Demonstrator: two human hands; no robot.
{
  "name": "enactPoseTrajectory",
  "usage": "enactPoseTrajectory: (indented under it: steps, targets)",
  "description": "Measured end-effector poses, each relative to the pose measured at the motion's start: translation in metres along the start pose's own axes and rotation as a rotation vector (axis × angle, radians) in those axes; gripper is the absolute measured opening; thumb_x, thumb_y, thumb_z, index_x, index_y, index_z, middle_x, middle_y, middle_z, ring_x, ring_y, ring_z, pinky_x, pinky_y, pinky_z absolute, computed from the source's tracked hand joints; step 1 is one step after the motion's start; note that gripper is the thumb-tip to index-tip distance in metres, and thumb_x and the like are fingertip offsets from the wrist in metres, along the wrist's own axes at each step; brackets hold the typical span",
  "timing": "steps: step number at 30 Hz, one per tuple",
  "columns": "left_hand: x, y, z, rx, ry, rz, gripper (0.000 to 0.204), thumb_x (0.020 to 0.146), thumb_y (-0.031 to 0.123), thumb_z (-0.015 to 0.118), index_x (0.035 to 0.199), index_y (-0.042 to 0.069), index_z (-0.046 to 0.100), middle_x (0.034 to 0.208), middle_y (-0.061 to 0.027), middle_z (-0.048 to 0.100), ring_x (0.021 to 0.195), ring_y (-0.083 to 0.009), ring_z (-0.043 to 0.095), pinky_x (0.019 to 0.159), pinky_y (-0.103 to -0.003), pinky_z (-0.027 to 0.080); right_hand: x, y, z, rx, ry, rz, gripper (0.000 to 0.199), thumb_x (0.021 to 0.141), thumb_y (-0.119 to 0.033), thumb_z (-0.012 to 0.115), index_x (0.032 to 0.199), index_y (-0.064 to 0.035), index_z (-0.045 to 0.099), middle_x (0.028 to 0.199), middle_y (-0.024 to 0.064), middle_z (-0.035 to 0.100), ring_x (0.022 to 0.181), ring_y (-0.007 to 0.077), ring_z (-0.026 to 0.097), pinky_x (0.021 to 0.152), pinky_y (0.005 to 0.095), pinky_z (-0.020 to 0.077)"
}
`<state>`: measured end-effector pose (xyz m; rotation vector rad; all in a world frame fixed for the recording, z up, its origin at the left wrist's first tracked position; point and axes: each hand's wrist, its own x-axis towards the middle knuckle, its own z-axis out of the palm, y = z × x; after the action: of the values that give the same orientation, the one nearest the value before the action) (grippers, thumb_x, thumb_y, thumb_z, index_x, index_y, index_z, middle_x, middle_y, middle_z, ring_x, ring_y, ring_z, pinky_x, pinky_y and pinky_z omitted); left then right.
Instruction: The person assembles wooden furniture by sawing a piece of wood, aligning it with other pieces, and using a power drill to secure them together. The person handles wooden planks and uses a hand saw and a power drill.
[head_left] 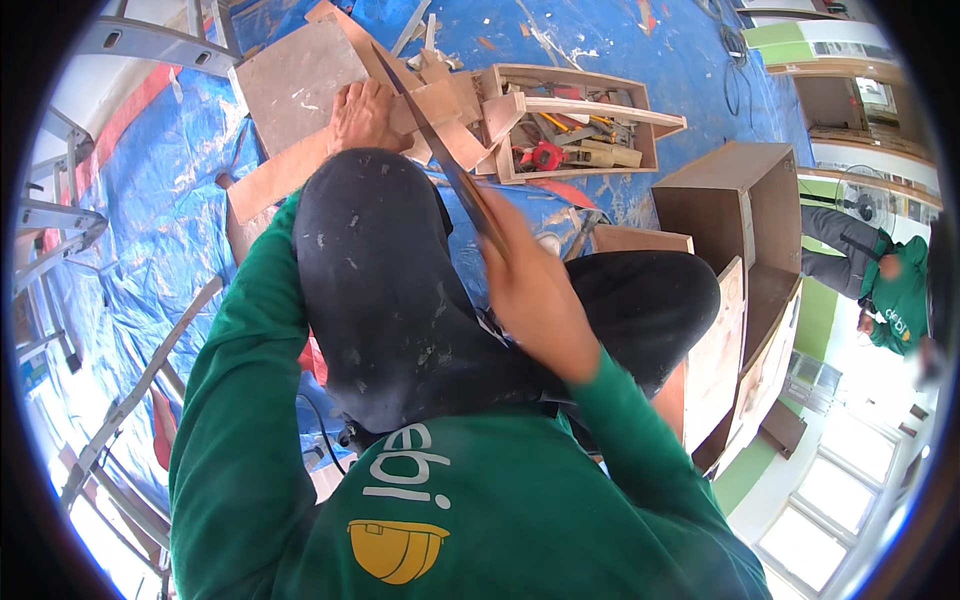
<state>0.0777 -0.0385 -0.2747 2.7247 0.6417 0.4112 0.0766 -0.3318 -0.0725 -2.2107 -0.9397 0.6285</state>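
Note:
My right hand (535,290), slightly blurred, grips the handle end of a hand saw (440,150). Its long, dark blade slants up and left, crossing a thin wooden board (290,180) near that board's right end. With bent fingers, my left hand (362,115) presses the board down, left of the blade. Beneath lies a square wooden panel or box top (300,85). My raised left knee is right below the left hand. Most of the saw's handle is hidden inside my right hand.
An open wooden toolbox (575,175) holds several hand tools and a red tape measure (545,155). Wooden cabinets (730,200) stand at the right, metal ladders (60,215) at the left. Blue sheeting (680,70) with wood scraps covers the floor. Another person (890,285) is at the far right.

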Motion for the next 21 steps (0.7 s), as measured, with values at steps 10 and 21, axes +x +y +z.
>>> enactPoseTrajectory:
  steps: [10,21]
  targets:
    - [-0.001,0.006,-0.007,0.025,-0.061,-0.013,0.069,0.067,0.034,0.09,0.128,0.008,0.071,0.121,-0.0127,0.065,0.127,-0.0354,0.061,0.119,-0.05,0.04,-0.028,0.01,-0.007,0.007,-0.006,-0.011,0.061,0.105,-0.005,0.062,0.163,-0.0057,0.043,0.125,0.0371,0.069,0.114,0.0543,0.068,0.094,0.0573,0.056]
    - [-0.002,0.0,-0.004,0.0,-0.028,-0.012,0.069,0.066,0.034,0.09,0.127,0.008,0.071,0.121,-0.0116,0.065,0.127,-0.0342,0.06,0.118,-0.049,0.041,-0.016,0.003,-0.002,-0.023,-0.002,-0.006,0.061,0.104,-0.006,0.064,0.162,-0.0044,0.044,0.122,0.0341,0.072,0.111,0.0533,0.07,0.093,0.058,0.0562]
